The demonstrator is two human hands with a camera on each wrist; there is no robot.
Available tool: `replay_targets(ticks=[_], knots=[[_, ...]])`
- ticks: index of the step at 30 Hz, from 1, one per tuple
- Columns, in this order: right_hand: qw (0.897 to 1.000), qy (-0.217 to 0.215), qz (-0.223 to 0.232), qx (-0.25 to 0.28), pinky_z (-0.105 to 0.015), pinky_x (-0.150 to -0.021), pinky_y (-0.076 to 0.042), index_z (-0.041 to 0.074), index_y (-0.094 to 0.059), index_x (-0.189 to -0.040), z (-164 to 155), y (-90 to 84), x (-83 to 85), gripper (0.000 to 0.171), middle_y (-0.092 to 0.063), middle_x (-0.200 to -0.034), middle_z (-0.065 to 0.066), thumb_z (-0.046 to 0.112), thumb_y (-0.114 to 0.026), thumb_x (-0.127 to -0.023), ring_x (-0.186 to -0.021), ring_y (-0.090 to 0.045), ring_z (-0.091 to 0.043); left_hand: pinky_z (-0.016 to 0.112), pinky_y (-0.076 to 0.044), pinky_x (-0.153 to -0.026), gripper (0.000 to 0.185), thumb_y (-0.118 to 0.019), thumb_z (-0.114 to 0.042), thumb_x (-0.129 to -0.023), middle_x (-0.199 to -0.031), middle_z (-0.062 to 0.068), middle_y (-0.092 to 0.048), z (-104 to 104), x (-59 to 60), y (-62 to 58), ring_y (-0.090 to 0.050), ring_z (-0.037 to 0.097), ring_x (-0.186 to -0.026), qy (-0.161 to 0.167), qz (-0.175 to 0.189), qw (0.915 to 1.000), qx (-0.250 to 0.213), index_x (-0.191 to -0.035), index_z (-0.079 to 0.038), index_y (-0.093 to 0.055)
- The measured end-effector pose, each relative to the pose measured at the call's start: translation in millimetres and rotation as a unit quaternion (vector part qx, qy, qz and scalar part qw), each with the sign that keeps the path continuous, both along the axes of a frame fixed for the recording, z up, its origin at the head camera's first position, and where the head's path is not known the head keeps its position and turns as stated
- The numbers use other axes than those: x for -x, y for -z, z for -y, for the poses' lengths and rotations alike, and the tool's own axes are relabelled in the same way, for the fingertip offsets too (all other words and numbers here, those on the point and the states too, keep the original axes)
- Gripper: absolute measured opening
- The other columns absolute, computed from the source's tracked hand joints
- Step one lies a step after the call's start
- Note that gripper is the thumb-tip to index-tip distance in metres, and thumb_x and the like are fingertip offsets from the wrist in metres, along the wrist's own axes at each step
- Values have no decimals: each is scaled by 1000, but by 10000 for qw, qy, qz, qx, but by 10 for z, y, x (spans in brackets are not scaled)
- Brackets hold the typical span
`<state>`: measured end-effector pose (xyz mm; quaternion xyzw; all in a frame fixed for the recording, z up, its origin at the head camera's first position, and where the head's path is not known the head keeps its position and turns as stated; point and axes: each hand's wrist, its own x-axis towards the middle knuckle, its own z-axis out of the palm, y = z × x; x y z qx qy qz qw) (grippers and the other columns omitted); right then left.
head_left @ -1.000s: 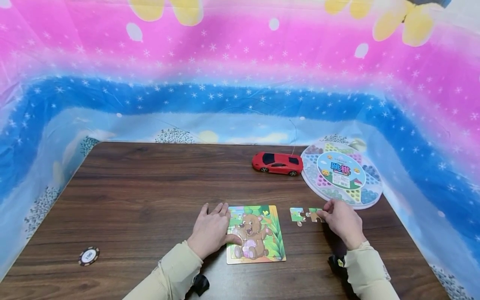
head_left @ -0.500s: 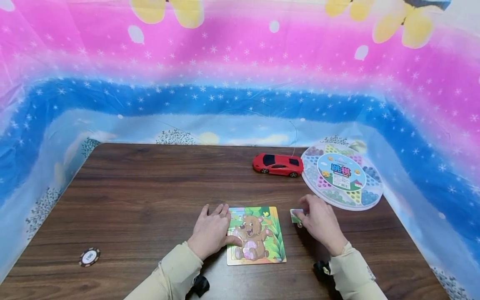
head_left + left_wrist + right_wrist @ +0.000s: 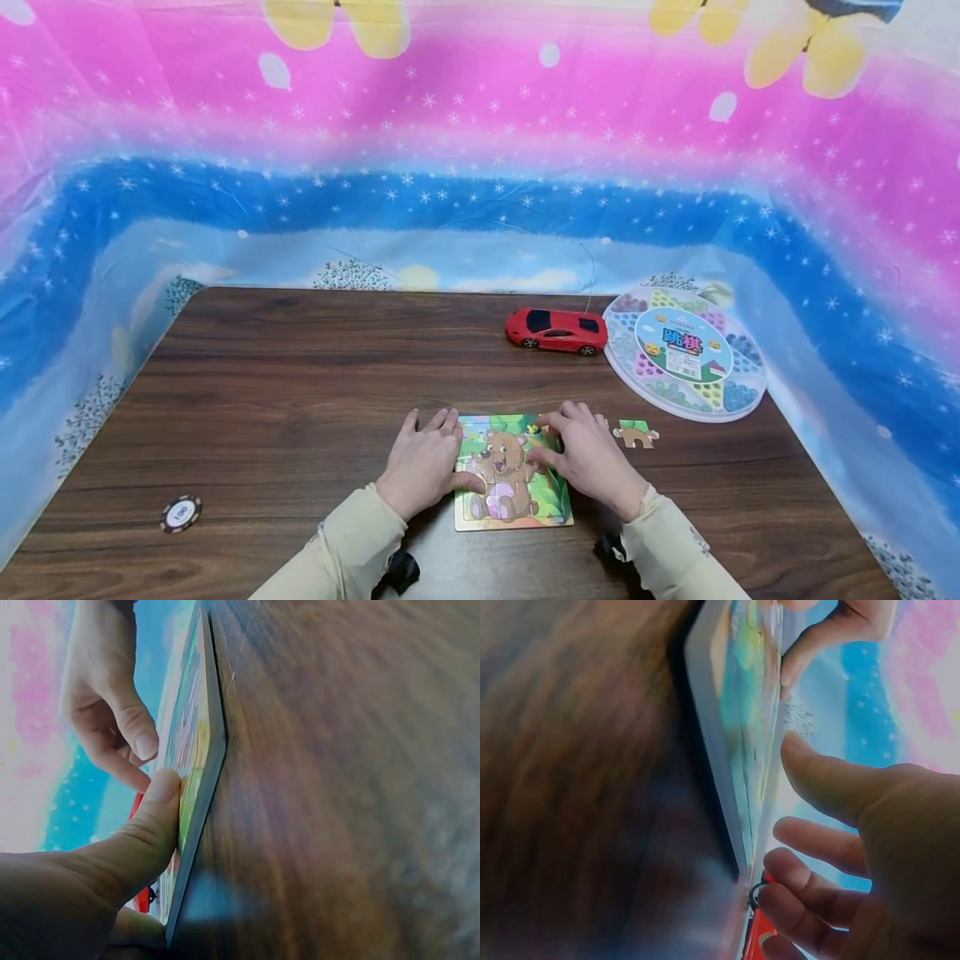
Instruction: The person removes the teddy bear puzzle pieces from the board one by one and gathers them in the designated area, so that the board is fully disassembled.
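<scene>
Left hand (image 3: 423,462) lies flat and relaxed on the left edge of the bear puzzle board (image 3: 513,510), thumb pressing it to the surface (image 3: 300,392). Right hand (image 3: 588,458) rests over the board's upper right, fingers bent; whether it holds a piece, cannot tell. Judged nearly complete: one loose piece (image 3: 636,433) lies just right of the board.

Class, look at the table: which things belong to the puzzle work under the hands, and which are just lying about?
In use: bear puzzle board, loose puzzle piece, left hand, right hand.

Lying about: red toy car, round checkers box, poker chip.
</scene>
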<state>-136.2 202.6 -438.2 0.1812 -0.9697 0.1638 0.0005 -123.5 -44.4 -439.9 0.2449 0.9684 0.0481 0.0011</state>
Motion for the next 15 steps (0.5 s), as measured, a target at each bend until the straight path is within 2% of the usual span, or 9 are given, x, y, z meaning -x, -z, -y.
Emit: replay_targets(ticks=[6, 15], knots=[[9996, -207, -136, -117, -33, -68, -33, 19, -69, -112, 13, 26, -10, 47, -50, -89, 5, 51, -70, -78, -84, -41, -15, 58, -29, -101, 92, -58, -73, -68, -137, 17, -49, -1, 2, -1, -45, 27, -127, 27, 6, 10000, 5, -125, 0, -60], [9988, -88, -173, -439, -36, -72, -34, 19, -70, -108, 27, 7, 0, 48, -50, -88, 6, 52, -73, -73, -86, -42, -16, 58, -30, -101, 92, -58, -73, -68, -136, 17, -49, 6, -2, 8, -46, 27, -127, 24, -59, 10000, -7, -125, -1, -61]])
